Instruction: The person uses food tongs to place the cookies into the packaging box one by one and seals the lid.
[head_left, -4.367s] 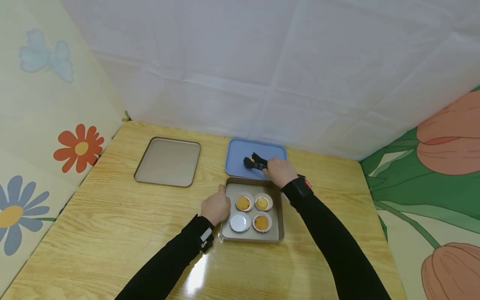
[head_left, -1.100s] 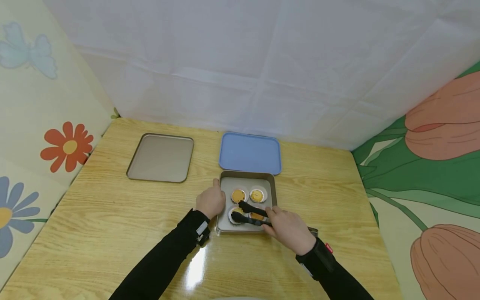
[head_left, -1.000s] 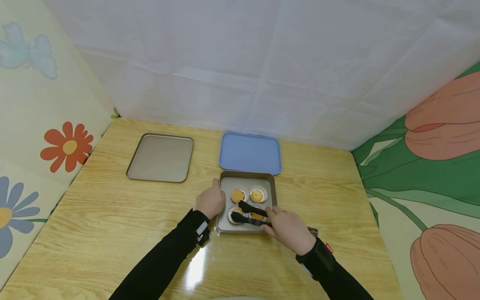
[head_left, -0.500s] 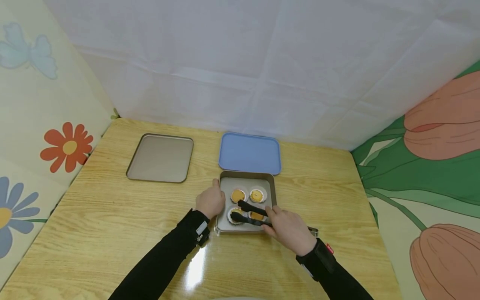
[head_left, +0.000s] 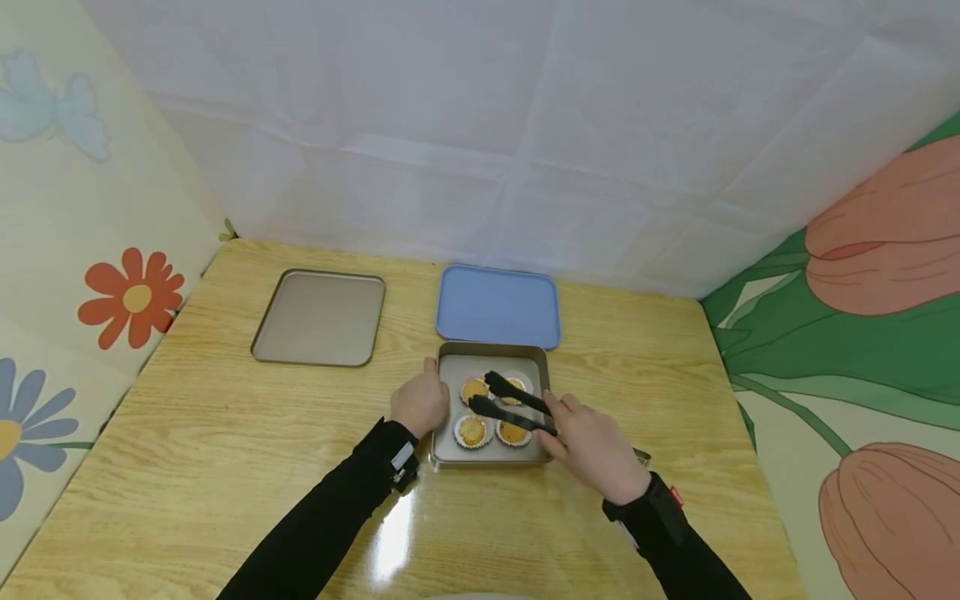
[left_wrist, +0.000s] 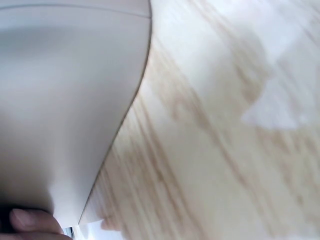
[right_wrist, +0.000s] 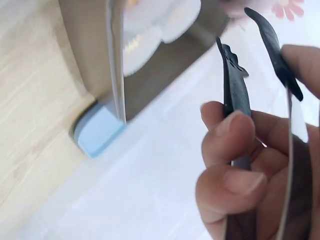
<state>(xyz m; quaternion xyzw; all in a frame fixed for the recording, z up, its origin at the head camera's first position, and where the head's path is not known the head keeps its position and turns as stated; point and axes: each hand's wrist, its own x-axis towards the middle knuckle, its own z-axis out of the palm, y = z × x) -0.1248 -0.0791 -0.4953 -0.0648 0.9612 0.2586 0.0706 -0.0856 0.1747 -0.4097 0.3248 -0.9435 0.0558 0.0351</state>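
Observation:
A square metal baking pan (head_left: 536, 360) holds several paper cups, each with a small muffin; the near-left muffin (head_left: 472, 430) sits in its cup. My left hand (head_left: 422, 403) grips the pan's left wall, its fingertips (left_wrist: 35, 220) showing against the metal in the left wrist view. In my right hand (head_left: 596, 446) are tongs (head_left: 517, 404) with black tips, held above the pan. Their arms stand apart with nothing between the tips. The tongs partly cover the far-right muffin (head_left: 513, 390). The right wrist view shows curled fingers (right_wrist: 232, 130) around the tongs' arms.
Directly behind the pan lies a bare blue tray (head_left: 498, 306), close to its back wall. A flat metal tray (head_left: 321, 318) lies at the back left of the wooden table (head_left: 300, 433). White cloth (head_left: 360, 125) hangs behind the table.
The tongs went from the blue tray to the near-left paper cup, which was vacant and now holds a muffin. They have since opened and risen off it. The left hand stays on the pan.

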